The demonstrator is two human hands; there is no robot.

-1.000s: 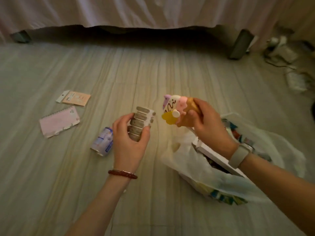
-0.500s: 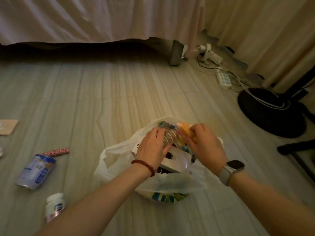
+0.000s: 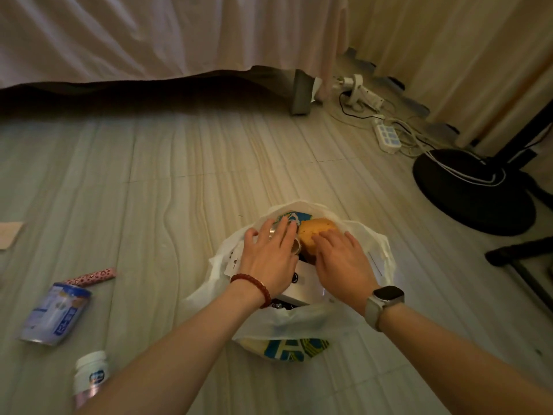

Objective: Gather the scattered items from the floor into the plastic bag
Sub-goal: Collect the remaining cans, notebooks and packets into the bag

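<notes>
The white plastic bag (image 3: 302,323) stands open on the floor right in front of me. Both hands are inside its mouth. My left hand (image 3: 269,256) lies flat with fingers spread over a silver blister pack (image 3: 295,245). My right hand (image 3: 341,259) rests with straight fingers on the orange squishy toy (image 3: 315,230). A white box (image 3: 302,284) lies in the bag under my wrists. On the floor to the left lie a blue-and-white can (image 3: 55,314), a white pill bottle (image 3: 89,375), a pink spotted stick (image 3: 91,277) and a paper card (image 3: 9,235).
A bed with a hanging sheet and a grey leg (image 3: 300,92) runs along the back. At the right are a power strip (image 3: 386,134) with cables, a black round fan base (image 3: 472,190) and a black stand foot (image 3: 517,256).
Both hands carried the blister pack and the toy from above the floor into the bag. Their fingers have flattened on top of the items. My view swung right toward the bag.
</notes>
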